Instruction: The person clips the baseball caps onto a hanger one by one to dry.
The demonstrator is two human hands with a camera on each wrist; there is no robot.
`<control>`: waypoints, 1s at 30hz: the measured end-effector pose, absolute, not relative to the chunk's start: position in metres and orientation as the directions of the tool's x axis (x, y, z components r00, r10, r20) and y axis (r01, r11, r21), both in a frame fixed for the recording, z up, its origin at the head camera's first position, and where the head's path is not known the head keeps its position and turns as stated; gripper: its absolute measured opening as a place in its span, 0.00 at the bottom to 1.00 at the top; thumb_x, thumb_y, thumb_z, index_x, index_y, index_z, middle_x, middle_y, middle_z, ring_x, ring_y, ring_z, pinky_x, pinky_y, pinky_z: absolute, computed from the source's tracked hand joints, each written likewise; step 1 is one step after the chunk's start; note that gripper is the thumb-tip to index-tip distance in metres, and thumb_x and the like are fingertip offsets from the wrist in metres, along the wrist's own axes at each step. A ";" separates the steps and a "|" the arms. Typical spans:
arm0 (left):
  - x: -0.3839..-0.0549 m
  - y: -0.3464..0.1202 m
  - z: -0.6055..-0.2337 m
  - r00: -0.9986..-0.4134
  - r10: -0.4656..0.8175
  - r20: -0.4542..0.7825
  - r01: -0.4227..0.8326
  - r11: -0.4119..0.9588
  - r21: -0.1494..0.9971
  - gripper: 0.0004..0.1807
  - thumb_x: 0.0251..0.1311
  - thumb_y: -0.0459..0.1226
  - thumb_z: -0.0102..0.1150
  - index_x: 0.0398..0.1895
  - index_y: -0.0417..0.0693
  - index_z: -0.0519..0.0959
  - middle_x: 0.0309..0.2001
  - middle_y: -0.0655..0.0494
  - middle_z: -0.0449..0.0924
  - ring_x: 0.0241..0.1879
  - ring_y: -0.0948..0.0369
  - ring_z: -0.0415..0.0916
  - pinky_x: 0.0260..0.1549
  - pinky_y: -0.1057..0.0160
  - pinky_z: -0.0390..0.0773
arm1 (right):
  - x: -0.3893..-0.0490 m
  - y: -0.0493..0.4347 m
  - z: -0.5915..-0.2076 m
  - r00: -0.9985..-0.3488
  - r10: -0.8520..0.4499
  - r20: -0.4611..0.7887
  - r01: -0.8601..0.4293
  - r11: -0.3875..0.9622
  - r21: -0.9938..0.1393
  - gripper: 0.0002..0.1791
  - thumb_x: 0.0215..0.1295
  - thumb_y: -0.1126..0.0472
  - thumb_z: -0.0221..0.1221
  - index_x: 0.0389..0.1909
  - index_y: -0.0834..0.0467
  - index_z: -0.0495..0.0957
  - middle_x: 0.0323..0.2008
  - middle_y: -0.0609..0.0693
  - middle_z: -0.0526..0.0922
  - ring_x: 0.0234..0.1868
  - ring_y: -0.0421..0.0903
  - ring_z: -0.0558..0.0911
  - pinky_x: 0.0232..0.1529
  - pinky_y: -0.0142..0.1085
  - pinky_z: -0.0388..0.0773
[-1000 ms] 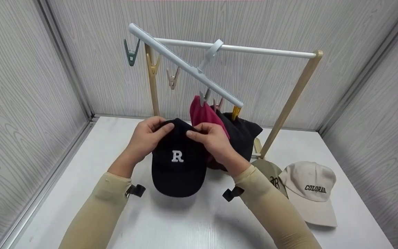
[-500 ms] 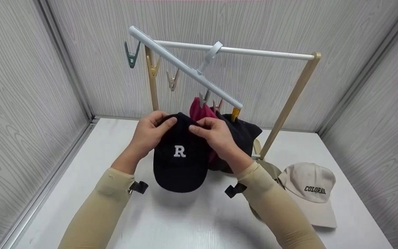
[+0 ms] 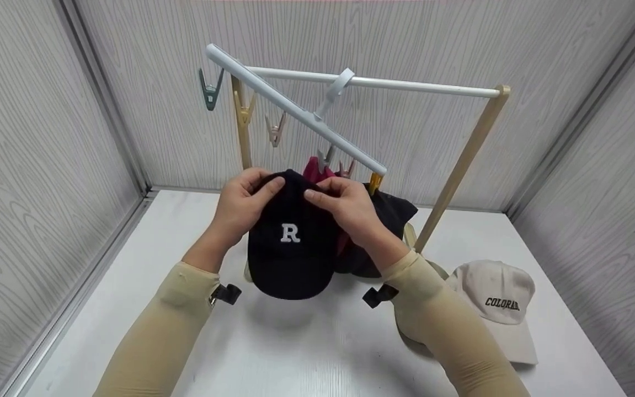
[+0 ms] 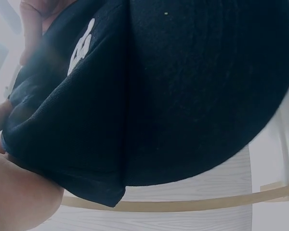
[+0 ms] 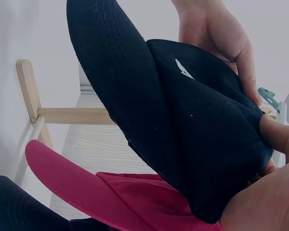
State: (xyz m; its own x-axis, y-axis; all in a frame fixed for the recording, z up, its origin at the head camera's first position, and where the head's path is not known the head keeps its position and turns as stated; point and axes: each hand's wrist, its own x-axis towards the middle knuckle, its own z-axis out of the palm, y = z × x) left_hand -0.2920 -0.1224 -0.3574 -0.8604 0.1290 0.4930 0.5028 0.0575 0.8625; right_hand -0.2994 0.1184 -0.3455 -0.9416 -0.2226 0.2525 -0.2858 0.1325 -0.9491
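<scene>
Two bare hands, the left [image 3: 240,203] and the right [image 3: 350,208], pinch the crown of a navy cap [image 3: 292,255] marked R, held brim-down at the centre of the frame; behind it, a pink cap [image 5: 126,196] and a dark cap [image 3: 393,210] hang from a grey clip [image 3: 325,157] and an orange clip [image 3: 375,182] on a pale blue hanger [image 3: 289,106], hooked over a white rail [image 3: 427,87]; the clipping looks roughly half done, the navy cap apparently unclipped, a green clip [image 3: 210,99], yellow clip [image 3: 244,113] and pale pink clip [image 3: 275,134] holding nothing at upper left; lower right, a beige cap [image 3: 494,289] and an olive cap [image 3: 408,331], partly hidden by the right sleeve [image 3: 444,325], lie on the white table [image 3: 163,231], seemingly left to do; no box or basket shows.
</scene>
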 end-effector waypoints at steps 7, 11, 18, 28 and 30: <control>-0.296 -0.116 -0.353 -0.849 0.120 0.515 0.525 0.071 0.848 0.12 0.79 0.42 0.69 0.49 0.41 0.88 0.43 0.47 0.89 0.42 0.56 0.85 0.42 0.62 0.84 | -0.302 0.122 -0.340 -0.944 -0.208 0.256 -0.286 0.129 -0.949 0.09 0.69 0.55 0.78 0.39 0.56 0.89 0.36 0.47 0.87 0.38 0.43 0.81 0.41 0.35 0.79; -0.298 -0.113 -0.351 -0.845 0.111 0.523 0.531 0.071 0.844 0.12 0.79 0.42 0.69 0.48 0.41 0.87 0.43 0.47 0.89 0.41 0.57 0.84 0.41 0.63 0.84 | -0.303 0.124 -0.337 -0.945 -0.210 0.253 -0.282 0.125 -0.951 0.09 0.69 0.55 0.78 0.39 0.56 0.89 0.36 0.46 0.87 0.38 0.43 0.82 0.41 0.35 0.79; -0.300 -0.113 -0.349 -0.832 0.115 0.543 0.552 0.069 0.831 0.12 0.80 0.42 0.68 0.47 0.41 0.88 0.41 0.49 0.88 0.40 0.56 0.84 0.40 0.63 0.83 | -0.304 0.124 -0.334 -0.935 -0.234 0.268 -0.299 0.111 -0.948 0.09 0.70 0.56 0.77 0.40 0.56 0.89 0.37 0.48 0.87 0.38 0.44 0.83 0.41 0.35 0.80; -0.302 -0.113 -0.351 -0.832 0.120 0.542 0.551 0.060 0.832 0.12 0.80 0.42 0.68 0.47 0.41 0.88 0.40 0.50 0.87 0.39 0.57 0.84 0.40 0.63 0.83 | -0.307 0.124 -0.336 -0.938 -0.228 0.263 -0.291 0.100 -0.952 0.08 0.70 0.56 0.77 0.40 0.56 0.89 0.37 0.48 0.87 0.38 0.43 0.83 0.41 0.35 0.80; -0.303 -0.113 -0.351 -0.833 0.122 0.539 0.548 0.058 0.834 0.12 0.80 0.42 0.68 0.47 0.41 0.88 0.41 0.50 0.87 0.39 0.56 0.84 0.40 0.63 0.83 | -0.307 0.125 -0.336 -0.939 -0.226 0.261 -0.289 0.100 -0.952 0.09 0.70 0.56 0.77 0.40 0.56 0.89 0.37 0.48 0.87 0.38 0.43 0.82 0.41 0.35 0.79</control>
State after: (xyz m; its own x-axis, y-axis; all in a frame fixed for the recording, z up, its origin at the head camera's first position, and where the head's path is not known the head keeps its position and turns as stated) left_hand -0.3025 -0.1126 -0.3506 -0.8332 0.1216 0.5394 0.5485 0.0578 0.8342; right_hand -0.3068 0.1246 -0.3357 -0.9385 -0.2260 0.2610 -0.2889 0.1002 -0.9521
